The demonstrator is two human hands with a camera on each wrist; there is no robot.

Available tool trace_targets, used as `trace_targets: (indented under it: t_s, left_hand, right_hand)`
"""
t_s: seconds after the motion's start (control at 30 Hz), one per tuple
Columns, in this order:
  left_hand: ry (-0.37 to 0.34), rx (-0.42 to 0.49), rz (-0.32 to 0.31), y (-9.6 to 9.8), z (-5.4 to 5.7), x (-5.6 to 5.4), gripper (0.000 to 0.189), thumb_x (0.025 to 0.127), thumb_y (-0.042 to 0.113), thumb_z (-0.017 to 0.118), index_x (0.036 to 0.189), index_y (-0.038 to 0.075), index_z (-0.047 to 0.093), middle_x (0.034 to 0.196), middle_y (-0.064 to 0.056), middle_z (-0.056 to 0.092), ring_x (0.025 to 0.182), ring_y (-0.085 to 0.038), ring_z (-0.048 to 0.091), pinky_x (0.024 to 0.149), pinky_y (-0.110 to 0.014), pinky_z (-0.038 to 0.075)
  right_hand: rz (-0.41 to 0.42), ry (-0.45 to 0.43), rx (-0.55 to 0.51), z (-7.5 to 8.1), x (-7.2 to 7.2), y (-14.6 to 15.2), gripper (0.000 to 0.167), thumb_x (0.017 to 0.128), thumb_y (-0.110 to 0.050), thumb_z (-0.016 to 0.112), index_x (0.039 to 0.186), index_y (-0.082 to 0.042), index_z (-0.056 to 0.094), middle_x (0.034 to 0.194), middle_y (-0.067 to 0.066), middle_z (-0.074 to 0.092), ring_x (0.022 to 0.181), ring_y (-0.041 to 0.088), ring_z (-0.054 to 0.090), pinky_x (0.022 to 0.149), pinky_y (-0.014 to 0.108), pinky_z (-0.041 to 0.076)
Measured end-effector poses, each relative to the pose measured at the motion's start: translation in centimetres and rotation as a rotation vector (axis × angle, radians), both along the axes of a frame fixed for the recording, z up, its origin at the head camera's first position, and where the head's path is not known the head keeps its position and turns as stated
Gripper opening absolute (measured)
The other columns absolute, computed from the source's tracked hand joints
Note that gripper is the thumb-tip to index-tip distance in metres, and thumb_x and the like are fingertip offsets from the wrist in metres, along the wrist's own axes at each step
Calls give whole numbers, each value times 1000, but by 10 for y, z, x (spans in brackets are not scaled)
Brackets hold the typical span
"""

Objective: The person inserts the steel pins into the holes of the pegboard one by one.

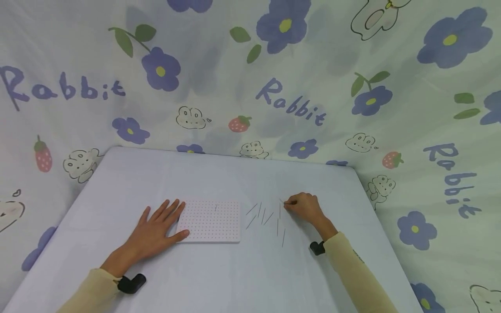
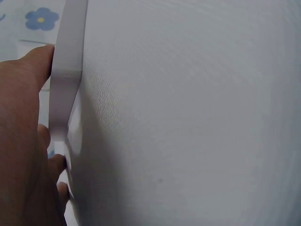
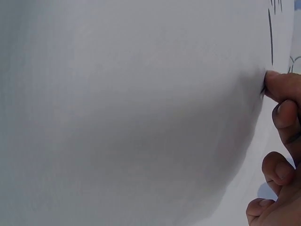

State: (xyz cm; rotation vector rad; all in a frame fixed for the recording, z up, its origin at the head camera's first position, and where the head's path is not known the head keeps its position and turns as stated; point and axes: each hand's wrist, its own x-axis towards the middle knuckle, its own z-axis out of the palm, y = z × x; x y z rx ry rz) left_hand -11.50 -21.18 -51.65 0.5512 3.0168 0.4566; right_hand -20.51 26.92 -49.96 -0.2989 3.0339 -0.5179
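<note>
Cloth behind: a printed cloth (image 1: 219,93) with blue flowers, strawberries, rabbits and the word "Rabbit" stands around the white table (image 1: 195,278).
Left wrist: a black device (image 1: 132,283) sits there, beside a pale yellow sleeve (image 1: 84,293).
Board: the white dotted board (image 1: 209,224) lies flat in the middle of the table, with one short dark line on its upper part.
Sticks: several thin dark sticks (image 1: 279,211) lie scattered on the table, between the board and the right hand (image 1: 307,206).
Left fingers: the left hand (image 1: 156,228) is spread, its fingers straight and apart; it rests at the board's left edge, the thumb touching the board.
Right fingers: thumb and forefinger are together, pinching a small dark piece (image 3: 263,89) — the other fingers are curled.
Hard to see: the left hand covers part of the board's edge; whether the short line stands or lies, I cannot tell — and most of the pinched piece is hidden.
</note>
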Motion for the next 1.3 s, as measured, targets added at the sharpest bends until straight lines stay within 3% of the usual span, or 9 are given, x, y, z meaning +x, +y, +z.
trace_targets:
  t_s: [0.37,0.67,1.03,1.3]
  left_hand:
    - [3,-2,0,0,-1,1,94,91,74,50,161,17,26,166,-13,24,153,-40,16,114,-74,5]
    - [-2,0,1,0,-1,1,93,91,74,49,161,17,25,167,-12,23,153,-39,15,114,-73,4]
    - [-2,-4,-3,0,1,0,93,92,74,48,161,17,25,167,-12,23,153,-40,16,114,-73,4]
    - [-7,-6,-2,1,2,-1,94,91,75,48,161,16,25,167,-12,23,153,-40,16,114,-73,4]
  right_hand:
    - [23,36,35,-2,2,-5,9,89,-30,76,87,-22,80,80,-11,74,78,13,66,82,52,48]
    - [19,31,-10,-9,-2,-2,8,88,-25,75,86,-18,79,68,-12,66,65,8,56,76,42,46]
    - [28,21,-58,-11,-4,0,8,89,-24,73,87,-17,78,65,-11,61,61,8,52,66,32,41]
    - [-7,-24,-163,-8,-4,3,9,91,-22,72,88,-15,77,67,-7,60,61,11,52,60,28,43]
